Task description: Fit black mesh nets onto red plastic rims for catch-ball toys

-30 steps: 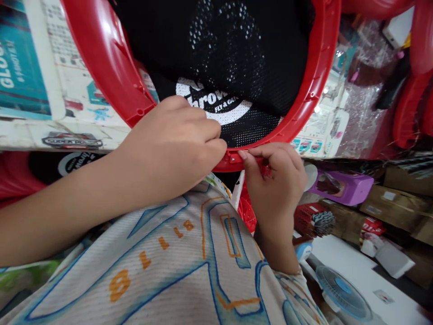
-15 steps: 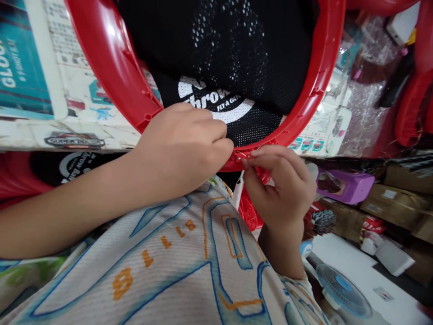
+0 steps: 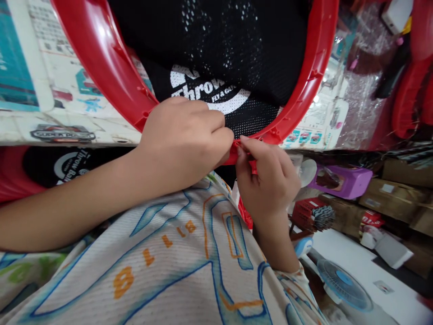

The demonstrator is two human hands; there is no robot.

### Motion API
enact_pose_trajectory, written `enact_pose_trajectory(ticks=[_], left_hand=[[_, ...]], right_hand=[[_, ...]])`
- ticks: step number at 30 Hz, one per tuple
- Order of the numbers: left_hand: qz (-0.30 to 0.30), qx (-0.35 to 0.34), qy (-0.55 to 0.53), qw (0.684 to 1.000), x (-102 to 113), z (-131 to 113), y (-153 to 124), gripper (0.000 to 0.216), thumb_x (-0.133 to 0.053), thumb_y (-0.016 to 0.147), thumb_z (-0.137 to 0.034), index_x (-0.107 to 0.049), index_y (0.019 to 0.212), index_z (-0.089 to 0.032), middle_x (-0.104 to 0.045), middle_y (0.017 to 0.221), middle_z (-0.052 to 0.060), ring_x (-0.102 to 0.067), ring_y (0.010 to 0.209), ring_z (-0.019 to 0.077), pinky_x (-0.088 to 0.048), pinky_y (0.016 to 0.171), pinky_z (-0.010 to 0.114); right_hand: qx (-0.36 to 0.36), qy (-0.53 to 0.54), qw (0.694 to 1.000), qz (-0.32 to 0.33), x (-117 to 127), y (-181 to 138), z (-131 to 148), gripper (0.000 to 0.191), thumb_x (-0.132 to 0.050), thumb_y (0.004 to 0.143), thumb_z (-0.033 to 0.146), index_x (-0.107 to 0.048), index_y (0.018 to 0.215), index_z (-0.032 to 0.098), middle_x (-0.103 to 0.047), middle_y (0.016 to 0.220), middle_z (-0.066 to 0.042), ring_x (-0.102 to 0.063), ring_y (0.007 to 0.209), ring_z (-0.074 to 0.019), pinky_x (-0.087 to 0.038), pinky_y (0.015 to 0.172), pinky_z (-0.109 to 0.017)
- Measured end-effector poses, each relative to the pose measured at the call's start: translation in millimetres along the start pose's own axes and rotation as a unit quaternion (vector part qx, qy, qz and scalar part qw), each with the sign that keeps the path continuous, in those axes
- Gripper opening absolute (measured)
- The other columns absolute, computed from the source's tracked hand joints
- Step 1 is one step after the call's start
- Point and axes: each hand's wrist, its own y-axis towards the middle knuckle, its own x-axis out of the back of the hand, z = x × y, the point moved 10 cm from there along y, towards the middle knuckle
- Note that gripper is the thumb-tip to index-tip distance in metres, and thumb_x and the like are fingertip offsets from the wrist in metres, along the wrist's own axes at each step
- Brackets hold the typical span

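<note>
A large red plastic ring (image 3: 313,79) lies in front of me with black mesh fabric (image 3: 216,40) inside it, printed in white with "Throw". My left hand (image 3: 186,135) is closed over the near edge of the ring, its fingertips hidden behind the knuckles. Just to the right, my right hand (image 3: 267,174) pinches with thumb and forefinger at the same rim. Whatever lies between those fingertips is too small and too covered to name. Small raised pegs line the ring's inner face.
Printed cardboard (image 3: 37,115) lies under the ring. Below its edge at left shows another black printed mesh (image 3: 43,167). To the right are a purple box (image 3: 348,180), brown cartons (image 3: 389,196), a fan (image 3: 345,286) and clear plastic wrap (image 3: 365,108).
My right hand has shifted left and slightly up, its fingertips now against the rim. A thin shiny piece visible by them earlier is now mostly covered. The left hand keeps its hold.
</note>
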Motion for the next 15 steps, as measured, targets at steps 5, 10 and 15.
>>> enact_pose_trajectory(ticks=[5, 10, 15], left_hand=[[0.005, 0.044, 0.005, 0.999, 1, 5, 4, 0.041, -0.034, 0.094, -0.025, -0.058, 0.063, -0.014, -0.06, 0.061, 0.003, -0.056, 0.059, 0.0149, -0.022, 0.054, 0.029], [-0.002, 0.024, -0.005, 1.0, 3, 4, 4, 0.04, -0.035, 0.093, -0.021, -0.06, 0.063, -0.013, -0.061, 0.062, 0.005, -0.056, 0.058, 0.0159, -0.021, 0.053, 0.03], [0.095, 0.015, -0.013, 0.995, -14, 5, 5, 0.04, -0.036, 0.095, -0.025, -0.069, 0.075, -0.015, -0.069, 0.077, 0.007, -0.062, 0.072, 0.0217, -0.022, 0.055, 0.032]], right_hand=[[0.035, -0.018, 0.999, 0.023, -6, 0, 12, 0.029, -0.055, 0.09, 0.005, -0.057, 0.115, 0.018, -0.073, 0.095, -0.003, -0.066, 0.082, -0.015, -0.056, 0.083, -0.027], [0.048, -0.01, 0.997, 0.06, -12, 1, 16, 0.033, -0.044, 0.096, 0.008, -0.049, 0.126, 0.019, -0.071, 0.104, -0.003, -0.065, 0.087, -0.0152, -0.055, 0.086, -0.029], [0.12, -0.045, 0.988, 0.089, -11, 7, 26, 0.03, -0.039, 0.099, 0.012, -0.047, 0.127, 0.018, -0.069, 0.1, -0.004, -0.064, 0.088, -0.0176, -0.053, 0.081, -0.034]])
